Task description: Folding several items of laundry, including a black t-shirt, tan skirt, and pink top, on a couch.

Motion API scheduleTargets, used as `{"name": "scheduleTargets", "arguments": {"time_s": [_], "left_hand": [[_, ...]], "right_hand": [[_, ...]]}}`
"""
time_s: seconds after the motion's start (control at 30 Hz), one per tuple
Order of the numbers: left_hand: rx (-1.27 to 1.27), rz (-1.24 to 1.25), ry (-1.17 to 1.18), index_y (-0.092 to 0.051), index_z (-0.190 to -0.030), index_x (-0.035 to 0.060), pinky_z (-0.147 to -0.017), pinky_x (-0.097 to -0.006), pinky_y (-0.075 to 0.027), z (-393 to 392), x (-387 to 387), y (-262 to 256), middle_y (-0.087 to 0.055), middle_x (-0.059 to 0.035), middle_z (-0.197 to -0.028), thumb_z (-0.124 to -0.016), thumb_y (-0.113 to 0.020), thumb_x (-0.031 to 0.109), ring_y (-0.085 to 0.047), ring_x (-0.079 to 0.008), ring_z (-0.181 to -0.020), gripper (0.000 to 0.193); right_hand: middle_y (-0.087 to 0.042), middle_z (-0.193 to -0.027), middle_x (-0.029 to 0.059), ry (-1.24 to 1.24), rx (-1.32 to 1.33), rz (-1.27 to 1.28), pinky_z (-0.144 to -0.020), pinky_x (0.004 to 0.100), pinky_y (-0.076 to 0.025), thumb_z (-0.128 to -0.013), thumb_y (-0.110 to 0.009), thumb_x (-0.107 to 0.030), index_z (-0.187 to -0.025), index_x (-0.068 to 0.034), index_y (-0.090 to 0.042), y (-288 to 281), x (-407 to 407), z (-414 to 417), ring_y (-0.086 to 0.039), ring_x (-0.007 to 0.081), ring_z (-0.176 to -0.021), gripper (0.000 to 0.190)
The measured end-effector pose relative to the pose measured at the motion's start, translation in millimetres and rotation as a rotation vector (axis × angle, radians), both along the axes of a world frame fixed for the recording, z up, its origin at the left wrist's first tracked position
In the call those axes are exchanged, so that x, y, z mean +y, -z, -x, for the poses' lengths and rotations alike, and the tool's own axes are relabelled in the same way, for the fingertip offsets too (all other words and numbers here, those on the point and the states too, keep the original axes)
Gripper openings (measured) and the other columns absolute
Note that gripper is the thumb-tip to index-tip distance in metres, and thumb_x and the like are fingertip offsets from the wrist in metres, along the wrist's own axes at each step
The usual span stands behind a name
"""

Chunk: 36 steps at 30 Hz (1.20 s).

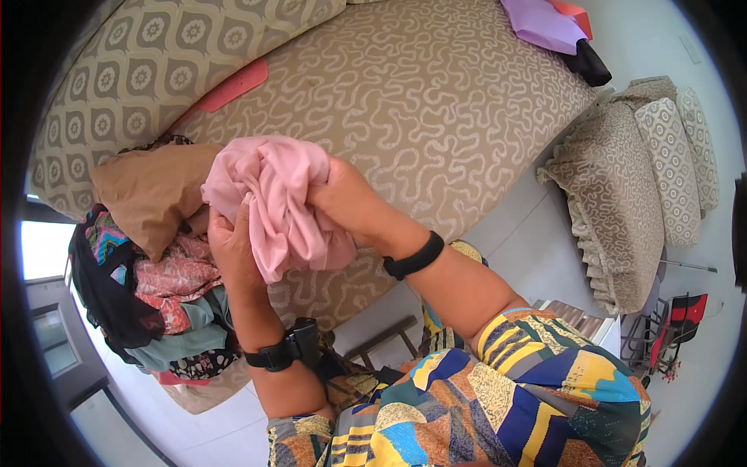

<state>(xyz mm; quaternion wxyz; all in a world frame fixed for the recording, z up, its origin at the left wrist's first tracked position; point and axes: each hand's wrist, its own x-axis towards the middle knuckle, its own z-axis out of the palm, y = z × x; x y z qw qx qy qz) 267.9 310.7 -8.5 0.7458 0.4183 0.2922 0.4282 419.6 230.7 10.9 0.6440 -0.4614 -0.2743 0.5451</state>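
A bunched piece of pink fabric (280, 204) is gathered between my two hands above a sofa seat. My left hand (230, 239) grips its near left side, the thumb lying over the folds. On the right side, my right hand (330, 190) is partly buried in the cloth, and its fingers are hidden. Just left of the bundle lies a brown cloth (157, 187) on a heap of clothes. A coral patterned garment (175, 274), a black cloth (119, 298) and a grey-green cloth (181, 344) show in that heap.
The sofa seat (408, 105) has a squiggle-patterned cover. A patterned back cushion (146, 64) leans along the upper left, with a coral flat piece (236, 84) beside it. Lilac fabric (543, 26) and a black item (589, 64) lie at the far end. A covered armchair (613, 192) stands right.
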Motion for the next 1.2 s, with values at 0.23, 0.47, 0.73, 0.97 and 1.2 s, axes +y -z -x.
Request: {"name": "scheduleTargets", "arguments": {"time_s": [0.23, 0.47, 0.73, 0.97, 1.2], "left_hand": [[0.079, -0.032, 0.117, -0.048, -0.131, -0.0012, -0.09, -0.0329, -0.05, 1, -3, -12, -0.063, -0.0147, -0.118, -0.1, -0.049, 0.02, -0.063, -0.0237, -0.106, 0.037], [0.229, -0.041, 0.093, -0.052, -0.125, 0.0003, -0.086, -0.03, -0.05, -4, -6, -5, -0.064, -0.0134, -0.113, -0.099, -0.051, 0.017, -0.064, -0.0211, -0.101, 0.03], [0.489, -0.391, -0.097, -0.056, -0.119, 0.0011, -0.093, -0.0309, -0.047, 0, 2, 20, -0.064, -0.0117, -0.113, -0.091, -0.061, 0.008, -0.061, -0.0204, -0.106, 0.03], [1.506, -1.144, -0.399, -0.056, -0.126, 0.0119, -0.11, -0.055, -0.025, 5, 3, -6, -0.046, -0.0135, -0.14, -0.073, -0.074, 0.016, -0.034, -0.035, -0.135, 0.056], [1.44, -1.008, -0.597, -0.038, -0.144, 0.021, -0.107, -0.053, -0.028, 18, 15, -6, -0.02, -0.0133, -0.155, -0.071, -0.079, 0.017, -0.027, -0.038, -0.137, 0.084]], "right_hand": [[-0.06, -0.122, 0.0081, 0.556, 0.127, -0.367, -0.09, 0.032, -0.051, -0.101, -0.047, -0.029, -0.135, -0.003, -0.048, -27, -14, -101, -0.06, 0.0168, -0.105, 0.043], [-0.048, -0.136, 0.0113, 0.965, -0.055, -0.129, -0.11, 0.0388, -0.033, -0.099, -0.048, -0.015, -0.144, -0.003, -0.034, -7, -20, -116, -0.043, 0.0234, -0.128, 0.049], [-0.066, -0.101, 0.0056, 0.085, -0.101, -0.045, -0.076, 0.0269, -0.051, -0.095, -0.055, -0.016, -0.113, 0.0, -0.058, 7, 4, -4, -0.062, 0.0119, -0.087, 0.024], [-0.066, -0.105, 0.0086, -0.179, -0.188, 0.054, -0.081, 0.0273, -0.051, -0.095, -0.055, -0.012, -0.114, 0.002, -0.058, -7, 1, 16, -0.062, 0.013, -0.095, 0.024], [-0.066, -0.108, 0.0088, -0.234, -0.259, 0.106, -0.084, 0.0272, -0.048, -0.095, -0.054, -0.012, -0.116, 0.002, -0.057, -11, -1, 19, -0.061, 0.0142, -0.097, 0.025]]}}
